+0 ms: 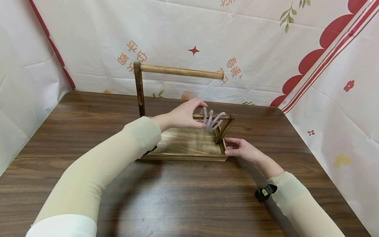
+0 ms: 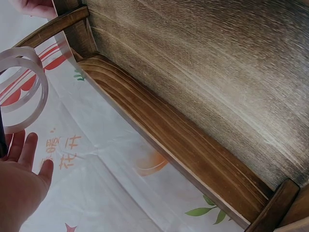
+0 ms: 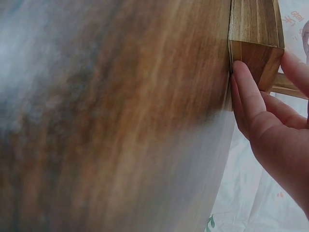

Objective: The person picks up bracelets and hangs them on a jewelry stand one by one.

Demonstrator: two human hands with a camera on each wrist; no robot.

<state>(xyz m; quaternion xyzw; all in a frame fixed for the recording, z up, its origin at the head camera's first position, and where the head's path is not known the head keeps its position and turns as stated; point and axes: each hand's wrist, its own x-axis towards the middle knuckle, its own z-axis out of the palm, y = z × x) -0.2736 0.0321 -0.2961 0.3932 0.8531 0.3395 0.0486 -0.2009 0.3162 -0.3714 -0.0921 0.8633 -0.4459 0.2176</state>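
Note:
A dark-stained wooden stand has a shallow tray base, a tall rear bar and a lower bar. Several pale lilac bangles hang around the lower bar. My left hand spans the leftmost bangle, thumb low on it and a finger at its top. In the left wrist view, other fingers of that hand spread just below the bangles. My right hand rests at the tray's right end, its fingertips pressing the end wall near the corner.
The stand sits on a brown wood-grain table. A printed white cloth hangs behind and beside the table. The tall left post rises beyond my left forearm. A black wrist device is at my right cuff.

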